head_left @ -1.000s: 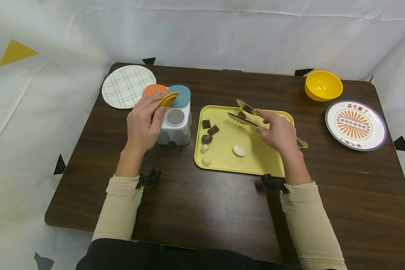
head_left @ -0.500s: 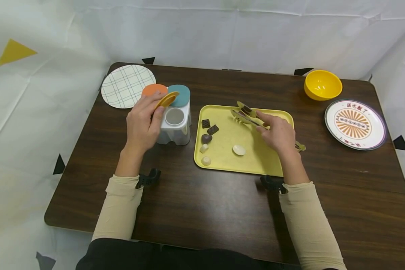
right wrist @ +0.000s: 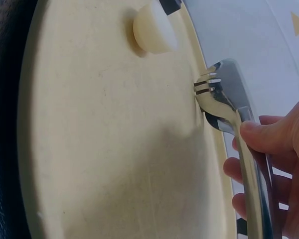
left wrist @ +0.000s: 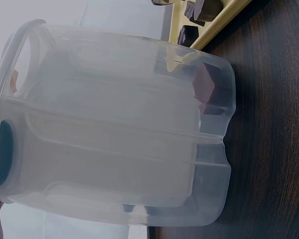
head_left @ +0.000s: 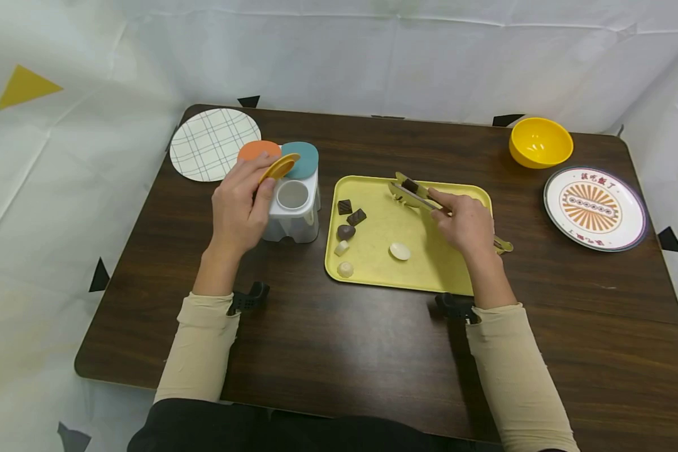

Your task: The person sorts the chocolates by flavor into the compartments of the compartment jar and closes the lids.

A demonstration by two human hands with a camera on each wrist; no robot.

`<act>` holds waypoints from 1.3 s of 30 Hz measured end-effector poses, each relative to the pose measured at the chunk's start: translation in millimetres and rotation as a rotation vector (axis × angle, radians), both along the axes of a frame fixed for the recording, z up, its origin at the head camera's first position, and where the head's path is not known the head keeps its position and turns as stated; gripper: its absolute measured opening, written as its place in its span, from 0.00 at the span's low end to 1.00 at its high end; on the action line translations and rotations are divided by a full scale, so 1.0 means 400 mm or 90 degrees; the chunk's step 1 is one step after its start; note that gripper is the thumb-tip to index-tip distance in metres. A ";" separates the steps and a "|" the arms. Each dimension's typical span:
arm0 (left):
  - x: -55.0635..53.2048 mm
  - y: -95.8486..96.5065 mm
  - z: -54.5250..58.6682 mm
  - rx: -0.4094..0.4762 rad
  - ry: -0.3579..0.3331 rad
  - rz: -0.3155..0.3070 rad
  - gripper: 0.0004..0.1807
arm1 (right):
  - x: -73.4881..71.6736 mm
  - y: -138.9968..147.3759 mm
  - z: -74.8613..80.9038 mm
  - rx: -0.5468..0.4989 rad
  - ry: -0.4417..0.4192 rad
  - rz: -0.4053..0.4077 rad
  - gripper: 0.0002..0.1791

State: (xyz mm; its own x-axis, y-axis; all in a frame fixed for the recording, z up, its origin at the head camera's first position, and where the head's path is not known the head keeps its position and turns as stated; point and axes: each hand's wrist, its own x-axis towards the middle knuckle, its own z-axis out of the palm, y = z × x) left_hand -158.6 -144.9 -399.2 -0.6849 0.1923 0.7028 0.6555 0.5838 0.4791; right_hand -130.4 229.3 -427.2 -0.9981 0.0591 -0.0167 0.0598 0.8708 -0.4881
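Observation:
My left hand (head_left: 240,207) pinches a yellow-orange round lid (head_left: 279,167) between thumb and fingers, tilted above the translucent white container (head_left: 294,227). That container has an orange lid (head_left: 259,149), a teal lid (head_left: 301,161) and an uncovered round opening (head_left: 292,195). My right hand (head_left: 464,220) grips metal serving tongs (right wrist: 249,169) with a forked tip, at the far side of the yellow tray (head_left: 429,263). A dark chocolate (head_left: 410,186) lies between the tong tips. Dark chocolates (head_left: 356,217) and pale ones (head_left: 345,270) line the tray's left side; another white piece (head_left: 400,252) sits near its middle.
A checked round mat (head_left: 211,144) lies at the back left. At the right stand a yellow bowl (head_left: 541,143) and a patterned plate (head_left: 596,210). Through the container's wall shows a reddish-brown piece (left wrist: 209,87) near its bottom. White sheeting (head_left: 339,63) surrounds the table.
The tong tips have drawn closer together around the dark chocolate, which has shifted slightly up and right with them. My left hand and the lid stay where they were.

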 end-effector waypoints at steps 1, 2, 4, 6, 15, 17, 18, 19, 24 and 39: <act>-0.001 0.000 0.000 0.000 0.001 0.000 0.18 | 0.000 0.000 -0.001 0.001 0.005 0.000 0.25; -0.001 0.000 -0.001 -0.001 0.002 0.001 0.18 | 0.000 0.000 -0.003 0.001 0.009 -0.001 0.25; -0.002 -0.002 -0.002 -0.002 0.003 0.004 0.18 | 0.001 0.001 -0.006 0.002 0.020 -0.003 0.24; -0.002 -0.004 -0.002 -0.001 0.004 0.005 0.19 | 0.001 0.001 -0.008 0.004 0.030 -0.007 0.24; 0.000 -0.006 -0.004 -0.007 0.002 0.006 0.19 | 0.003 -0.002 0.003 -0.007 0.082 -0.009 0.22; 0.000 -0.007 -0.004 -0.015 0.002 0.011 0.20 | 0.006 -0.006 0.013 -0.013 0.100 -0.006 0.22; 0.000 -0.007 -0.005 -0.021 0.002 0.015 0.21 | 0.008 -0.008 0.019 -0.015 0.111 -0.004 0.23; 0.000 -0.007 -0.005 -0.024 0.001 0.019 0.21 | 0.009 -0.011 0.025 -0.019 0.123 0.000 0.23; 0.000 -0.006 -0.008 -0.022 -0.001 0.020 0.22 | 0.022 -0.024 0.055 -0.036 0.172 0.021 0.23; -0.005 -0.003 -0.006 -0.030 -0.002 0.017 0.20 | 0.066 -0.094 0.160 -0.064 0.328 0.150 0.24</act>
State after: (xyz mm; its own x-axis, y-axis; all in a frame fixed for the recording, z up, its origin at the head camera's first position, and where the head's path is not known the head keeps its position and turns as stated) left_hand -160.4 -146.0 -401.4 -0.6927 0.2061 0.6912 0.6375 0.6233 0.4530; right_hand -104.2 191.9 -363.1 -0.8645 -0.1432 0.4818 -0.3984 0.7796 -0.4832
